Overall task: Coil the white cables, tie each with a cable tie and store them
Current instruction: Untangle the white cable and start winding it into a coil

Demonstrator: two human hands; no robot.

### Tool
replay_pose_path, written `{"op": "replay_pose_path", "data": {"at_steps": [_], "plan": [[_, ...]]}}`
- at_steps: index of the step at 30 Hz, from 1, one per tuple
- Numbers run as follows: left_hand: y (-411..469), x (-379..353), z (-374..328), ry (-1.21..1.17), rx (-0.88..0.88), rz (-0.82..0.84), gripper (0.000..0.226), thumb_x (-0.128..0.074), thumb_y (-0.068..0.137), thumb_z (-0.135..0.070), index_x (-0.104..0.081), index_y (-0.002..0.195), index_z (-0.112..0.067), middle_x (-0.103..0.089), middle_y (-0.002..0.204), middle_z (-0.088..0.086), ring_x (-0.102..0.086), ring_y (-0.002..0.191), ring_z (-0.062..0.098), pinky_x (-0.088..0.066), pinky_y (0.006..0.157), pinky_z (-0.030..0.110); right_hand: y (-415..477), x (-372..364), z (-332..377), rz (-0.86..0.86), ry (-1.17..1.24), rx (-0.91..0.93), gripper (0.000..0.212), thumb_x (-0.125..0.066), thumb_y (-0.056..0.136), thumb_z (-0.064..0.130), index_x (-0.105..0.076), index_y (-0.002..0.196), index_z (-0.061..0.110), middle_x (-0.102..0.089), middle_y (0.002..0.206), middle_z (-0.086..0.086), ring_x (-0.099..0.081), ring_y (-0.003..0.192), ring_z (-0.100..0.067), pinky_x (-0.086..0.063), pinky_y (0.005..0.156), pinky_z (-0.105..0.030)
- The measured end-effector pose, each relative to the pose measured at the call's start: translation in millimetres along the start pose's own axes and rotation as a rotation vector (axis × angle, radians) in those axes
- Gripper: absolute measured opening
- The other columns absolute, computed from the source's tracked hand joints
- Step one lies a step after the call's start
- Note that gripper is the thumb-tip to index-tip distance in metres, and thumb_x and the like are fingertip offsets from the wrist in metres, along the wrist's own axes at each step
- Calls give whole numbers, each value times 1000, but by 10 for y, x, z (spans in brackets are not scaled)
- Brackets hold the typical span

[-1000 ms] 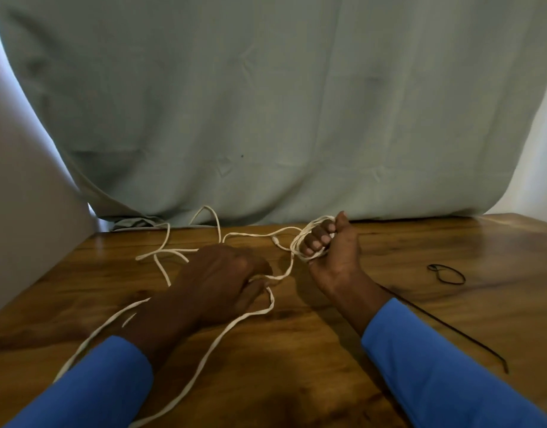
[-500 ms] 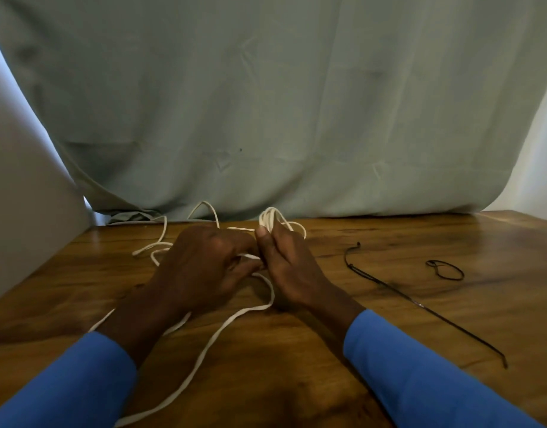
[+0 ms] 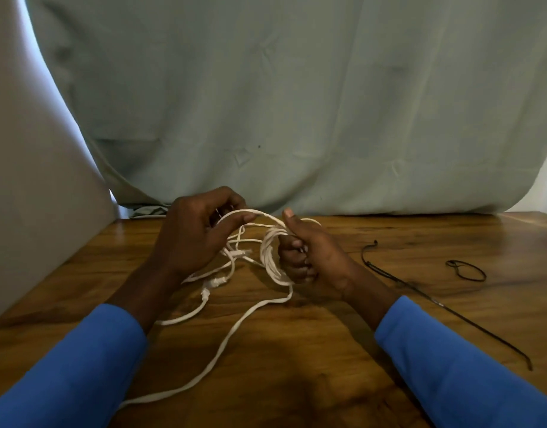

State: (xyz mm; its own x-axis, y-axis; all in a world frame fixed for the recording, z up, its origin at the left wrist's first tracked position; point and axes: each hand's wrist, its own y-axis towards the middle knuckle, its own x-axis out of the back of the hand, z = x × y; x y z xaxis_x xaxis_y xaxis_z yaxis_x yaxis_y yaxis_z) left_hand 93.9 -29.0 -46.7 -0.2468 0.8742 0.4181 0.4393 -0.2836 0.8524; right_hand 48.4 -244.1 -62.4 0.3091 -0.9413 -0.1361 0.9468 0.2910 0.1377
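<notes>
A white cable (image 3: 235, 329) trails loose across the wooden table (image 3: 297, 381) toward its front left edge. Part of it is wound into a small coil (image 3: 270, 257), and my right hand (image 3: 312, 257) grips that coil with curled fingers. My left hand (image 3: 198, 233) is raised just left of the coil and pinches a strand of the cable that arches over to my right hand. A long black cable tie (image 3: 436, 301) lies straight on the table right of my right hand. A second black tie, looped (image 3: 467, 270), lies further right.
A pale green cloth (image 3: 297, 103) hangs behind the table and touches its back edge. A grey-white panel (image 3: 34, 196) stands along the left side. Both forearms are in blue sleeves.
My left hand has lifted off the table and drawn a strand up and left. My right hand has shifted right, and the coil in it now shows more turns.
</notes>
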Motion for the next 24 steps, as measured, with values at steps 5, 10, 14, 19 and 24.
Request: {"op": "replay_pose_path", "data": {"at_steps": [5,10,14,19,24], "plan": [[40,73,68,-95,107,-44,26,-78,85,-51,-78,87,-25,-74,77,-6,-71,70,18,-57,65,43,7,0,-34,193,280,-83,59,-39,103,56,-44,54,24,-30,42,8,-24,32,-4,-7,41,-24],[59,76,49,-253,282,-55,26,-70,92,-41,-75,80,-18,-68,63,-8,-63,58,7,-51,57,23,44,63,9,235,502,-3,57,-40,106,52,-47,58,23,-35,40,7,-17,37,-9,-13,39,-22],[-11,-120,-63,-535,511,-72,16,-65,99,-25,-69,97,-10,-62,57,1,-58,48,14,-50,48,25,67,102,-13,218,621,48,57,-41,106,51,-48,57,22,-37,39,6,-20,35,-8,-20,36,-19],[-153,-380,-94,-250,452,-146,7,-72,97,-26,-69,91,-22,-67,69,-5,-63,57,15,-52,52,33,64,130,10,93,689,101,62,-39,105,53,-46,52,21,-34,37,6,-34,28,-6,-17,36,-18],[-225,-530,-275,-456,685,95,7,-71,96,-12,-68,95,-6,-75,71,10,-64,49,18,-50,47,29,77,134,-3,-39,759,149,68,-35,106,56,-46,49,21,-32,36,6,-32,27,-7,-11,40,-18]]}}
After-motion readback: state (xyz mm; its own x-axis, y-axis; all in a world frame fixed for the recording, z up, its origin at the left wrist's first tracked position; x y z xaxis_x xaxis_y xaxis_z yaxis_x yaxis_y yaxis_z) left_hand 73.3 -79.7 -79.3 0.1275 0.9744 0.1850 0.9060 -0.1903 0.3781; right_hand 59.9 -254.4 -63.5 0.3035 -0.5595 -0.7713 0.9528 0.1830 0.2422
